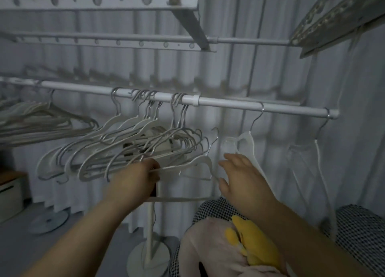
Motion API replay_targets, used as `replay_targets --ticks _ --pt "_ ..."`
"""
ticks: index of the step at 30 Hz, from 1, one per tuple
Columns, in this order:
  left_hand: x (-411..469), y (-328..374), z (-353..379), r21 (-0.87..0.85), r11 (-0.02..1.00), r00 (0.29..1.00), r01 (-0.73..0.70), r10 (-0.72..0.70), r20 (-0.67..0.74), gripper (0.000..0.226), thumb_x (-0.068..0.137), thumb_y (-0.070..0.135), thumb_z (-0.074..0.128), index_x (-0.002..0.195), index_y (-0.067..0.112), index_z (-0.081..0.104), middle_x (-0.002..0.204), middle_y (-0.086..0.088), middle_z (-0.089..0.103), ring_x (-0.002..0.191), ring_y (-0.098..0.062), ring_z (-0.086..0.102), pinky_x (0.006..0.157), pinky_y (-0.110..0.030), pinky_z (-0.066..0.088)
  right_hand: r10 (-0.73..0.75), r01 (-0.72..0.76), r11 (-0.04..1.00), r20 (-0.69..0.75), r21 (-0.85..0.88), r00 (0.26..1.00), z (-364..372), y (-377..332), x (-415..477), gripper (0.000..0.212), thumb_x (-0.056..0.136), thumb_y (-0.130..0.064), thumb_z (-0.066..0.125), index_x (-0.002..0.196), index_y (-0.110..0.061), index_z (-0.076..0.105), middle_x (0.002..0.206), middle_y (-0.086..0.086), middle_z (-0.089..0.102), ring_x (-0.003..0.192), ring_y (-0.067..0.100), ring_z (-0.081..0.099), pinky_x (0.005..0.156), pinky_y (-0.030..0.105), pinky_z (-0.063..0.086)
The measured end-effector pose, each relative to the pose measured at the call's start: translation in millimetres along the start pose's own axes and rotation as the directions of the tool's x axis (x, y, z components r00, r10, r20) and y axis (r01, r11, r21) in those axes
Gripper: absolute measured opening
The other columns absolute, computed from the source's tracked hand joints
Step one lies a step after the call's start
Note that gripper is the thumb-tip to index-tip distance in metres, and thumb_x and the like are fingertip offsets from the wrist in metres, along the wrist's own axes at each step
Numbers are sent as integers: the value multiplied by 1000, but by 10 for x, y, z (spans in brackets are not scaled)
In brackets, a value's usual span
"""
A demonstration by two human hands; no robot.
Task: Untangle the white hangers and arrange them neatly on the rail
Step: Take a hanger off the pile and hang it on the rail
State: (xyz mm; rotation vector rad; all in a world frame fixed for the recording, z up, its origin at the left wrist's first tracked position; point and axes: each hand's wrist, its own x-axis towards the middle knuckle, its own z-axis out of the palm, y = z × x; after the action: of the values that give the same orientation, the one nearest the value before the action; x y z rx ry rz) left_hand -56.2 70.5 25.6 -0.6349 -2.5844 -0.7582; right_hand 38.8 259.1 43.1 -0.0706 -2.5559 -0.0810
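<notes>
White hanger (204, 159), its hook off the rail (229, 103), is gripped by the left hand (137, 178), fingers curled, arm extended. Right hand (242, 172) hovers just beside it, fingers spread, holding nothing. Tangled hangers (100, 152) hang from the rail above.

The left hand (137, 179) has its fingertips hidden where they curl round a loose white plastic hanger (196, 163). The tangled bunch of white metal-hooked hangers (108, 154) covers most of a dark shape (128, 149) behind it, which cannot be identified. The stack of white hangers (31, 122) at far left is cut by the picture's edge, and the right hand (241, 176) has spread fingers smeared by blur.
</notes>
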Motion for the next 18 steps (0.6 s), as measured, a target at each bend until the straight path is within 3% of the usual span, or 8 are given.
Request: replay_targets --ticks 2,4,6,9,11,13,16,18 --pt "-221 -128 -125 -55 998 999 42 -41 11 18 91 23 48 78 35 51 75 12 60 75 -15 59 59 -26 39 -19 -1 993 168 119 986 76 -84 21 41 95 -22 40 134 -10 41 144 3 36 134 17 30 107 22 23" --pt "-439 -268 -270 -90 993 997 74 -72 28 20 90 24 50 76 37 51 76 13 61 73 -13 59 61 -28 44 20 -79 970 248 229 969 125 -172 25 45 95 -25 42 137 -9 36 144 5 36 133 20 31 106 24 25" --pt "-629 -415 -422 -127 987 994 96 -89 59 24 88 21 53 69 35 56 82 2 68 80 -22 63 73 -38 51 92 -198 922 309 333 946 193 -237 25 55 94 -29 46 142 -8 27 147 7 32 135 22 31 107 25 26" --pt "-854 -625 -656 -208 972 989 106 -80 128 24 86 14 57 74 34 64 82 -12 71 80 -33 65 78 -46 50 87 -380 711 462 592 882 256 -315 30 60 90 -28 54 142 -10 30 142 9 40 128 21 41 100 29 37" --pt "-974 -751 -798 -265 961 985 82 -37 169 34 85 9 59 77 42 63 76 -11 71 73 -32 64 71 -39 51 -29 -419 603 544 679 839 241 -404 -8 36 90 -20 55 125 -10 52 113 10 55 97 16 54 77 26 45" --pt "-1104 -851 -918 -307 948 970 78 -1 242 41 83 4 60 63 38 69 65 -4 68 56 -16 56 60 -24 43 -124 -390 623 578 678 806 220 -532 -78 16 90 -17 55 99 -11 67 86 8 58 71 13 50 61 23 43" --pt "-1301 -1015 -1044 -344 929 958 134 -33 285 38 82 1 61 60 31 68 60 11 68 56 3 56 56 -6 41 -233 -354 633 605 689 761 200 -746 -246 26 89 -19 57 67 -19 71 72 2 66 60 17 50 49 23 39" --pt "-1399 -1137 -1051 -299 939 967 168 -97 236 30 82 4 62 65 28 65 63 11 68 65 2 60 58 -5 41 -277 -371 581 604 724 747 147 -895 -387 28 89 -13 56 64 -18 66 58 -8 67 43 6 48 39 16 36"
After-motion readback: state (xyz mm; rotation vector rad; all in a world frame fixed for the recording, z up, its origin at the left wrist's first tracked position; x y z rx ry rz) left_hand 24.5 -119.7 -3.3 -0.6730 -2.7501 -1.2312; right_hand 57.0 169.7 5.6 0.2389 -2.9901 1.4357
